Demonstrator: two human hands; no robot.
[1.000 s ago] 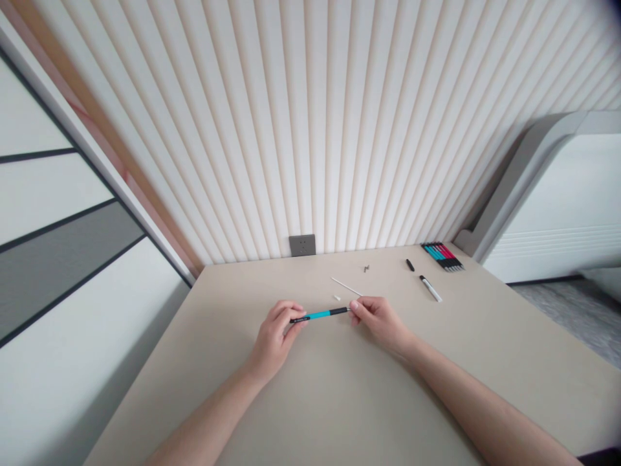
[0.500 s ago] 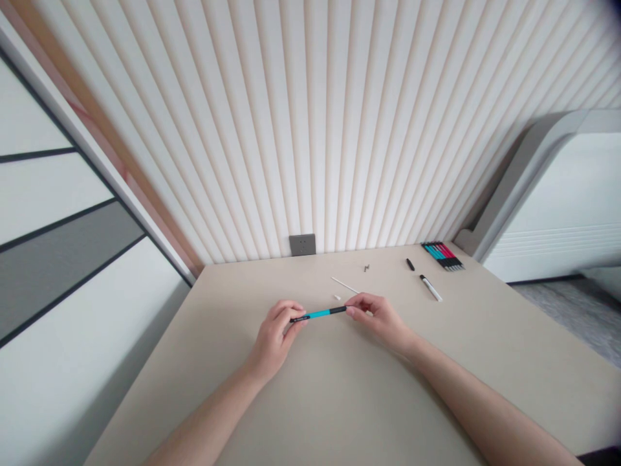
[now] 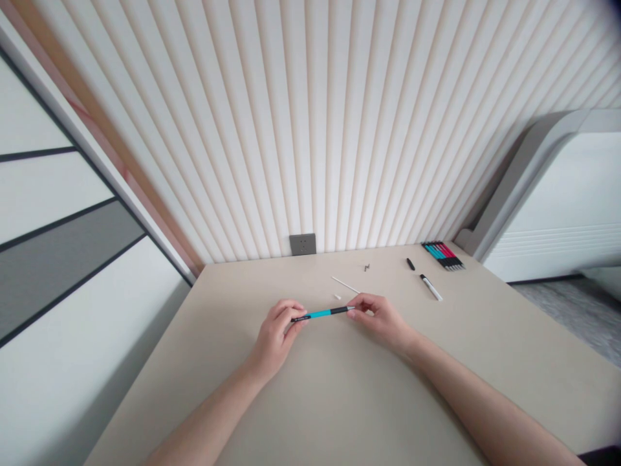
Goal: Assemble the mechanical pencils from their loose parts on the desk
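A blue and black pen [image 3: 320, 314] is held nearly level above the table, its silver tip pointing right. My left hand [image 3: 276, 336] is closed around its black rear end, thumb below and fingers over the top. At the other end, my right hand [image 3: 376, 317] pinches the silver tip between thumb and fingers. Just beyond the pen lie a thin white stick [image 3: 344, 284] and a small white piece [image 3: 337, 297]. Part of the tip is covered by the right fingers.
Toward the back lie tiny dark metal bits [image 3: 367, 267], a black cap [image 3: 410, 264] and a white tube with a black end [image 3: 431, 288]. A row of several coloured pens [image 3: 443, 255] sits at the back right corner. A socket [image 3: 303, 244] is on the ribbed wall.
My right hand has shifted slightly right along the pen, and more of the silver tip shows. The left hand stays nearly where it was.
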